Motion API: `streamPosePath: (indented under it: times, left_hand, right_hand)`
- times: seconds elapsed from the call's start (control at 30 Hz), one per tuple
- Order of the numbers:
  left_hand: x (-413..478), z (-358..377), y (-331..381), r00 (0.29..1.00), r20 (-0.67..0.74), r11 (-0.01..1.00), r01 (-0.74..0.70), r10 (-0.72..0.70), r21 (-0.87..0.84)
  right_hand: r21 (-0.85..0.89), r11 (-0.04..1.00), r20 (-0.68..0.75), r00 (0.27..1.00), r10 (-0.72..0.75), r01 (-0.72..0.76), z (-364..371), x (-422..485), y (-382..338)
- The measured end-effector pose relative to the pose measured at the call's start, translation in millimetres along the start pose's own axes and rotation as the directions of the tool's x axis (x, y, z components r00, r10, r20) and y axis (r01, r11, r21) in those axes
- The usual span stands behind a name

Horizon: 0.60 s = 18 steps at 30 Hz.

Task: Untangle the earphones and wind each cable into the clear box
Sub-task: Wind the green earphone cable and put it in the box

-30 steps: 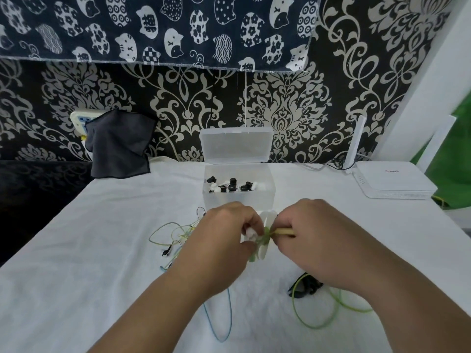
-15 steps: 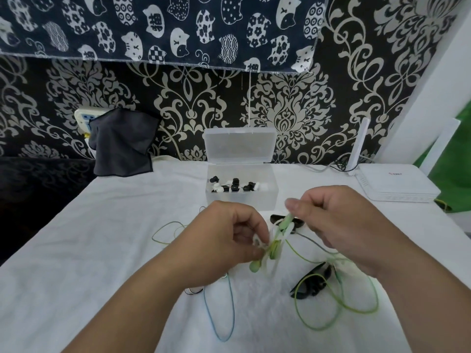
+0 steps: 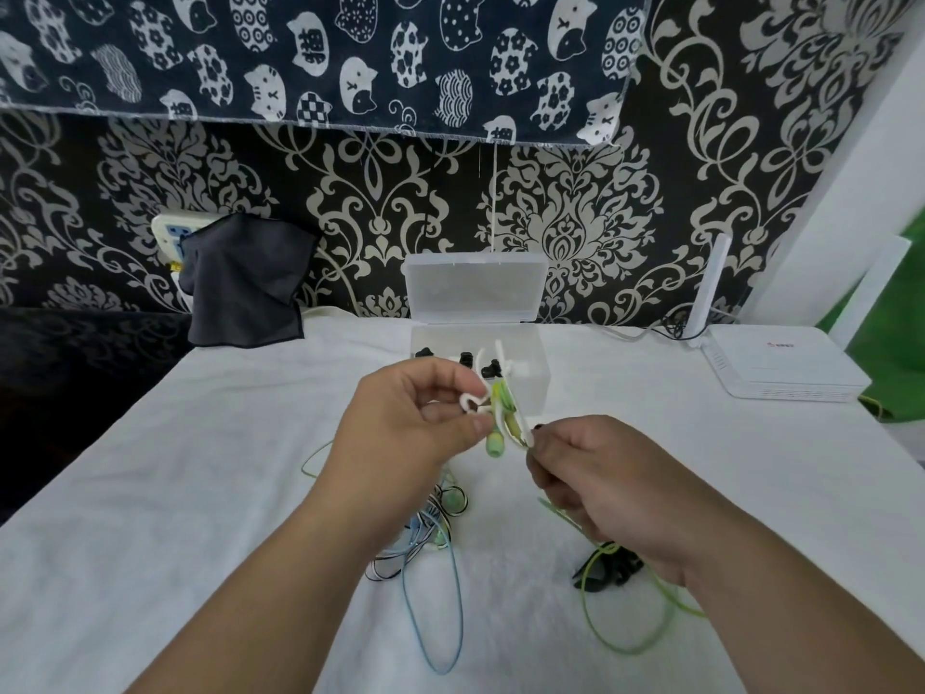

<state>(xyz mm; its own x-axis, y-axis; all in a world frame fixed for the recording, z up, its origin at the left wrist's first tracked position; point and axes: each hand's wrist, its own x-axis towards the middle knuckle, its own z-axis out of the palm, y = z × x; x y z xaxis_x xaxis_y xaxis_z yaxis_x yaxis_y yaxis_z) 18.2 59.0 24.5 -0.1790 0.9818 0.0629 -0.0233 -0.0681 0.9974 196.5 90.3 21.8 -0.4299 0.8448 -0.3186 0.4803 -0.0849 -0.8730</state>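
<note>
My left hand (image 3: pixel 420 428) pinches a white cable winder (image 3: pixel 493 398) wrapped with green earphone cable, a green earbud hanging below it. My right hand (image 3: pixel 595 478) pinches the green cable (image 3: pixel 625 638) just right of the winder; the cable's loose loop trails down over the table. The clear box (image 3: pixel 530 388) stands open behind the winder, lid up, with small black and white pieces inside. A tangle of blue and striped earphone cables (image 3: pixel 430 538) lies on the white cloth under my left hand.
A black clip-like object (image 3: pixel 608 573) lies under my right wrist. A white router (image 3: pixel 786 368) sits at the back right. A dark cloth (image 3: pixel 245 283) hangs over a wall socket at the back left. The table's left edge drops into shadow.
Both hands rose with the winder toward the box. My right hand went from above the winder down to its lower right, drawing the green cable around it.
</note>
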Motion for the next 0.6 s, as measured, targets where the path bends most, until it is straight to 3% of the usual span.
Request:
streamPosePath:
  times: [0.23,0.43,0.6]
  left_hand:
    - [1.8,0.4,-0.1,0.996,-0.080,0.998,0.032,-0.027,0.058]
    - [1.3,-1.5,3.8,0.997,-0.070,0.974,0.004,0.012,0.225]
    - [1.4,-2.3,5.6,0.999,-0.052,0.980,-0.005,0.015,0.201]
  right_hand:
    - [-0.098,0.992,0.086,0.993,-0.076,0.084,-6.6,-5.4,-4.0]
    - [-0.093,0.989,0.046,0.993,-0.113,0.117,-12.7,-8.2,-8.5]
    - [-0.093,0.990,0.038,0.993,-0.108,0.111,-14.7,-10.6,-8.9]
